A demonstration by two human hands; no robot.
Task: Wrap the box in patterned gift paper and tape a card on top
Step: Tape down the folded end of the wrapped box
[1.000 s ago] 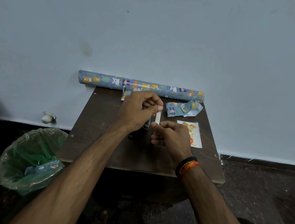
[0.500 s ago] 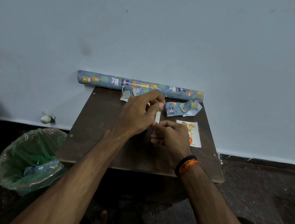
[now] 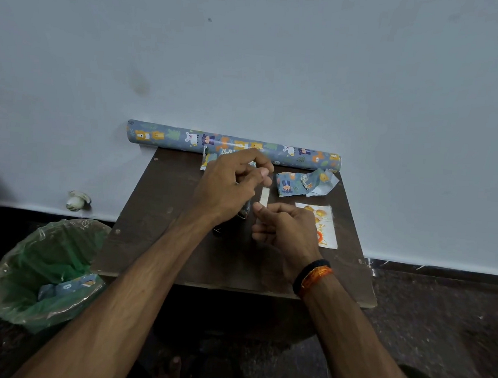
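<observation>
A pale strip of tape (image 3: 264, 195) stretches between my two hands above the small dark table (image 3: 162, 212). My left hand (image 3: 227, 187) pinches its far end between thumb and fingertips. My right hand (image 3: 286, 230), with curled fingers, holds the near end. The box wrapped in blue animal-print paper (image 3: 210, 159) lies at the back of the table, mostly hidden behind my left hand. To the right of my right hand, a white card with orange pictures (image 3: 326, 229) lies flat.
A roll of the same gift paper (image 3: 168, 136) lies along the wall at the table's back edge. A crumpled paper scrap (image 3: 304, 183) sits back right. A dark object (image 3: 244, 214) shows under my left hand. A green-lined bin (image 3: 47, 271) stands at the left.
My left hand has shifted slightly up and towards the wall with the tape's far end, lengthening the visible strip. My right hand has stayed in place.
</observation>
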